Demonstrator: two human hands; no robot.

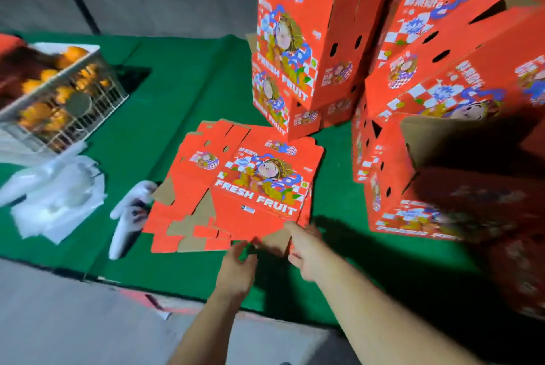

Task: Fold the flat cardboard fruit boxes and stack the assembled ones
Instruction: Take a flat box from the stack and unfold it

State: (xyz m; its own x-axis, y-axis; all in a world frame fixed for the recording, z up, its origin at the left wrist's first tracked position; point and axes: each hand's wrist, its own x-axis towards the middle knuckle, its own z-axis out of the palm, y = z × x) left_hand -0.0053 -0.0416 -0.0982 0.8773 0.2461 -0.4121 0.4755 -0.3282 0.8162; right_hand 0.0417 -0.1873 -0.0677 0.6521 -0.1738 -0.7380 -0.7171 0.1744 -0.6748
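Flat boxes (236, 187) | near edge at both hands' fingers (295, 232) | grip unclear

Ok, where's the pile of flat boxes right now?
In the head view, the pile of flat boxes lies mid-table on the green cloth, just beyond both hands, with assembled boxes behind it and to its right.

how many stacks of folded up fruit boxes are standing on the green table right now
2: one stack at the back centre, behind the flat boxes; another stack on the right, running out of frame, so more may be hidden.
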